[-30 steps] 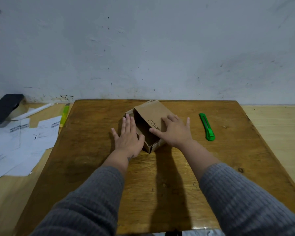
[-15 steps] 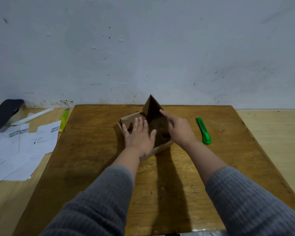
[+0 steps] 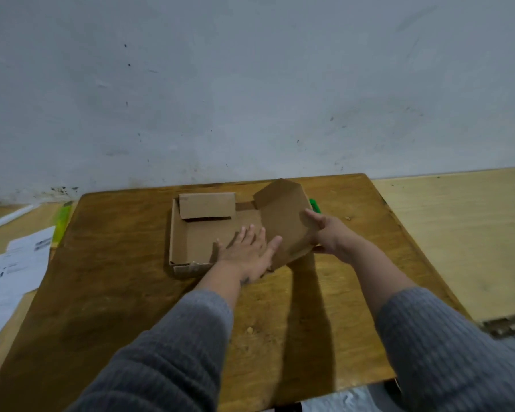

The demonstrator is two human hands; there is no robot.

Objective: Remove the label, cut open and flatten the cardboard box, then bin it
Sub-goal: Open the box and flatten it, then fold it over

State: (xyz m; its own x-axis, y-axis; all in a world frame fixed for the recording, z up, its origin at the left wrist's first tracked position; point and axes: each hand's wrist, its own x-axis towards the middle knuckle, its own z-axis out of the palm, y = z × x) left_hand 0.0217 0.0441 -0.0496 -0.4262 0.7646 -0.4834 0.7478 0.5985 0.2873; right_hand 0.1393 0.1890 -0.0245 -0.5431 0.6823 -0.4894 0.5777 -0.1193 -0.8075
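A brown cardboard box point(image 3: 197, 239) lies opened out on the wooden table point(image 3: 116, 292), with low walls at the left and front. A small flap point(image 3: 207, 205) stands at its far side. My left hand point(image 3: 247, 251) presses flat, fingers spread, on the box floor. My right hand point(image 3: 327, 236) grips the large right flap point(image 3: 283, 215), which is tilted up and outward. A green utility knife point(image 3: 315, 206) peeks out behind that flap, mostly hidden.
White paper sheets and labels point(image 3: 12, 272) lie on the floor left of the table, next to a yellow-green strip point(image 3: 60, 224). A wall rises just behind the table. Light wooden flooring point(image 3: 458, 233) lies to the right.
The box has been spread open. The right flap swung from upright over to the right in my right hand. My left hand moved onto the box floor. The camera came closer.
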